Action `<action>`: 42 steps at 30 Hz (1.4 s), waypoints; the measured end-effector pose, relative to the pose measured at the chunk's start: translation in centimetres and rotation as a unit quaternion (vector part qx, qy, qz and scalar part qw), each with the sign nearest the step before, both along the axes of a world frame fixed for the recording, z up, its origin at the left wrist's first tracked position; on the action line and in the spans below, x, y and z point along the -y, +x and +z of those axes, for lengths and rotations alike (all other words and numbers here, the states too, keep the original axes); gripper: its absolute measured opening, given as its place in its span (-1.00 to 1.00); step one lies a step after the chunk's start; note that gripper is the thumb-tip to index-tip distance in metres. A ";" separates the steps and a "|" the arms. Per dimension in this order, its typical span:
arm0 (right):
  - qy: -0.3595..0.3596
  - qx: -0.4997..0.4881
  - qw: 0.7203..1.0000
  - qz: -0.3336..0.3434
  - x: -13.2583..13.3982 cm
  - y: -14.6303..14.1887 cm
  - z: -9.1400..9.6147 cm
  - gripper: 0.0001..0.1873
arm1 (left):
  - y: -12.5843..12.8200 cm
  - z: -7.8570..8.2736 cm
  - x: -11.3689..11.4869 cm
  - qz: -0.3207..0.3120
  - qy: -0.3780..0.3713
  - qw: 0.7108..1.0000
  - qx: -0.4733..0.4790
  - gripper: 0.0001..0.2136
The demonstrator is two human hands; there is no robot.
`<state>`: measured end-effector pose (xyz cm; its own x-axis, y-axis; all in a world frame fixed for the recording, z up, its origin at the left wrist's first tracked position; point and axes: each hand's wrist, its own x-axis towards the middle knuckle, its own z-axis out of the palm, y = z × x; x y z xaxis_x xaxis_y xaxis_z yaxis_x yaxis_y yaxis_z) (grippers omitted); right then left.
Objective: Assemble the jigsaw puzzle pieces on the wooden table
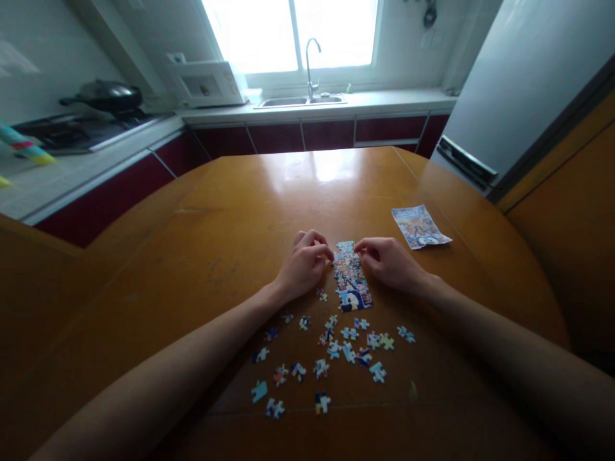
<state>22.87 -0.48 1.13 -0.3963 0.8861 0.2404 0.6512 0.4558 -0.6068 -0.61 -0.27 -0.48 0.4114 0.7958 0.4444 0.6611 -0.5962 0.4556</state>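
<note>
A partly joined jigsaw puzzle [352, 279] lies on the table, a narrow upright strip with a blue and white figure at its near end. My left hand [307, 261] rests at its left edge, loosely bent, fingers apart, with the fingertips touching or very close to the border. On the opposite side, my right hand [384, 259] has its index finger and thumb closed at the upper right edge of the puzzle. Whether a single piece sits between those fingertips is too small to see. One loose puzzle piece [321, 295] lies just below my left hand.
Several loose puzzle pieces [321, 368] are scattered on the wooden table [230, 218] nearer to me, between my forearms. A creased picture sheet [420, 226] lies to the right. Beyond the table are a sink [302, 100], a microwave [206, 83], a stove with a pan [108, 96] and a fridge [523, 83].
</note>
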 end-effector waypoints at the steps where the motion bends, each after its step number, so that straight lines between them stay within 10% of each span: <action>1: 0.003 0.001 1.000 0.011 0.0 0.0 0.0 -0.75 | 0.0 0.0 0.0 0.002 0.000 1.000 0.000 -0.72; 26: 0.018 -0.045 0.997 0.054 0.4 0.3 1.1 -0.78 | 0.0 0.0 0.2 -0.049 -0.023 0.998 -0.042 -0.56; 42: 0.056 -0.075 0.993 0.075 0.9 0.4 1.8 -0.78 | 0.1 0.2 -0.3 0.024 -0.026 0.999 0.035 -0.76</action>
